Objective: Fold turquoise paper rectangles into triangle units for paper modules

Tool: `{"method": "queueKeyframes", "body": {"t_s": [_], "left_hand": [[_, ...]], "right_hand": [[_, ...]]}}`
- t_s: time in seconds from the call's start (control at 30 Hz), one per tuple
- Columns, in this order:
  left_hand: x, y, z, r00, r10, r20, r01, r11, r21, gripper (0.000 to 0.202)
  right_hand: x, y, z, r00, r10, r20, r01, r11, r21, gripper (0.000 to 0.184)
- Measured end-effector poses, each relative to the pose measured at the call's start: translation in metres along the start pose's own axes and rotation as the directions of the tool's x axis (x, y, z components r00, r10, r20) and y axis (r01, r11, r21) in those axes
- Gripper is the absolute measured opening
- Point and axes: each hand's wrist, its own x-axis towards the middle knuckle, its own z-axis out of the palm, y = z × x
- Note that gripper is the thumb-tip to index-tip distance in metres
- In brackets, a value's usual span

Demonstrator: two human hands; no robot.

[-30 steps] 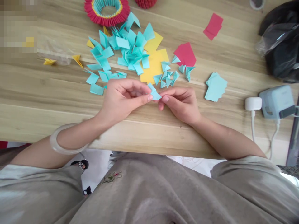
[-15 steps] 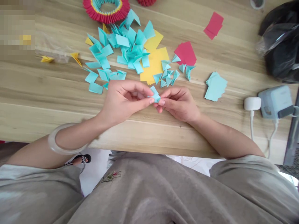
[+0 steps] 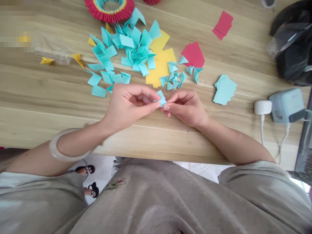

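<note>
left hand (image 3: 131,102) and right hand (image 3: 186,107) pinching a blue paper piece (image 3: 161,97) near the front edge of the table (image 3: 170,141); red-rimmed paper ring (image 3: 109,17) farther from that edge.

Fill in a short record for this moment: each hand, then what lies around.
Left hand: pinches a small light-blue paper piece
Right hand: thumb and forefinger closed at that piece's right corner
Just beyond: small blue folded triangles, yellow sheets
Beyond, leftward: loose folded blue papers
Rightward: red sheets, stacked light-blue sheets
Top edge: red-rimmed paper ring, cut off by the frame
</note>
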Motion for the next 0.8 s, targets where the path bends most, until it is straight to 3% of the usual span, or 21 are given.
{"method": "queueKeyframes", "body": {"t_s": [0.37, 0.8], "left_hand": [[-0.002, 0.0, 0.003, 0.998, 0.041, -0.038, -0.04, 0.999, 0.034, 0.009], [0.001, -0.002, -0.001, 0.995, -0.026, -0.097, 0.031, 0.998, 0.05, 0.007]], "right_hand": [[-0.006, -0.005, 0.015, 0.991, -0.082, -0.104, 0.065, 0.985, -0.158, 0.027], [-0.004, 0.003, 0.005, 0.997, -0.074, -0.023, 0.074, 0.997, -0.002, 0.018]]}}
